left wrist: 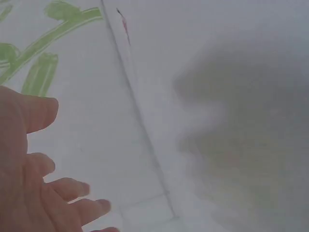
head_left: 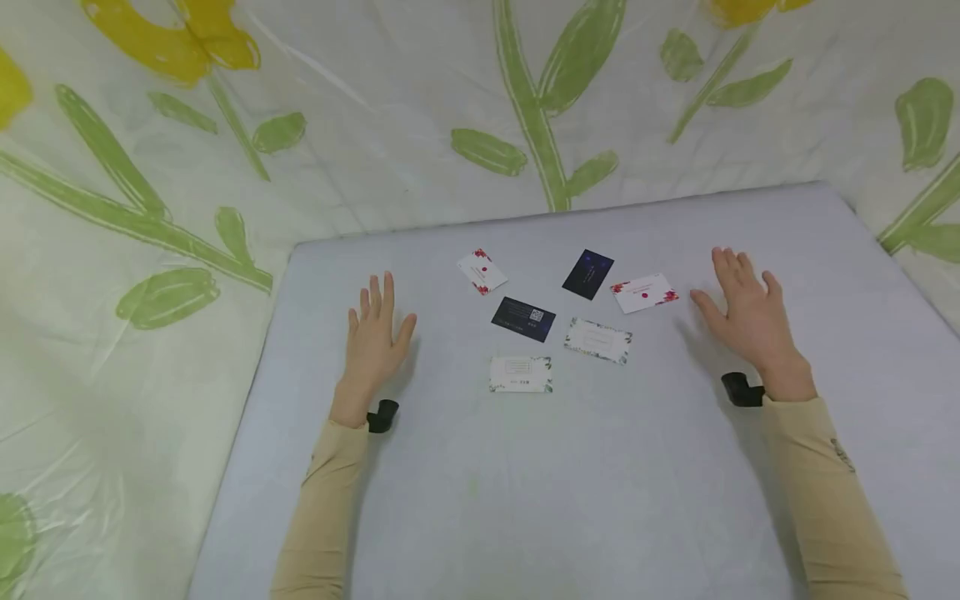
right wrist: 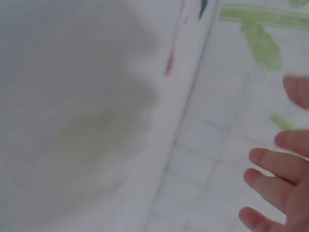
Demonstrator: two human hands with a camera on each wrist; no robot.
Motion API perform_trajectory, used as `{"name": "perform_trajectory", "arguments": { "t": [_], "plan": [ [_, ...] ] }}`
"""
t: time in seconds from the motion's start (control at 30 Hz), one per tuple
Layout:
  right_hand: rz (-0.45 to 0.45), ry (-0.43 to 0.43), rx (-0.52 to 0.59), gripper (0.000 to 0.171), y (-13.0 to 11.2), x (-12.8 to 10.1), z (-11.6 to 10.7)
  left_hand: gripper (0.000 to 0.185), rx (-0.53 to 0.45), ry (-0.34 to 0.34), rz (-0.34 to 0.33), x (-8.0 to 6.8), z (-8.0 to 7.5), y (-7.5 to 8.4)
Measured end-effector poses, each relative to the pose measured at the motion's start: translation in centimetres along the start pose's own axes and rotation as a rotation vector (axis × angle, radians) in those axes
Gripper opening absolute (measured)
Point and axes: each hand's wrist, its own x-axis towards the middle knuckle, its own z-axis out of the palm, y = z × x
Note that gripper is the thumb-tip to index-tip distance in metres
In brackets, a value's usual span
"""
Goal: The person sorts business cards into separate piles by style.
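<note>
Several business cards lie scattered on a pale grey table [head_left: 600, 500]: a white card with red flowers [head_left: 482, 272], a dark card [head_left: 588, 273], another white and red card [head_left: 644, 292], a black card [head_left: 523, 318], and two cream floral-edged cards [head_left: 597, 340] [head_left: 521, 374]. My left hand [head_left: 375, 333] hovers palm down to the left of the cards, fingers straight, holding nothing. My right hand [head_left: 746, 308] hovers to their right, fingers spread, also empty. The wrist views show only the fingers [left wrist: 72, 188] [right wrist: 275, 164] over the table and cloth.
A white plastic sheet with green stems and yellow flowers [head_left: 540, 108] hangs behind and around the table. The table's far edge [head_left: 562, 212] runs just beyond the cards. Black wrist camera mounts [head_left: 382, 414] [head_left: 741, 389] sit at both cuffs.
</note>
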Motion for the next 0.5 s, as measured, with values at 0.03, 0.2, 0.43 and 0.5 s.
{"name": "perform_trajectory", "arguments": {
  "t": [0.03,0.2,0.43,0.5],
  "plan": [
    [-0.035,0.087,0.011,0.055,-0.5,0.1,-0.1,0.07,-0.028,0.025,0.019,0.0,-0.2,0.3],
    [-0.097,0.356,0.101,0.023,-4.0,0.7,-0.2,0.052,-0.184,0.123,0.123,0.2,-0.8,2.4],
    [-0.149,0.185,0.25,0.014,-9.1,1.2,1.4,0.023,-0.229,-0.043,0.234,0.1,0.0,5.8],
    [-0.168,0.08,0.3,0.012,-10.6,1.2,2.3,0.021,-0.222,-0.108,0.264,0.0,0.7,6.6]
  ]
}}
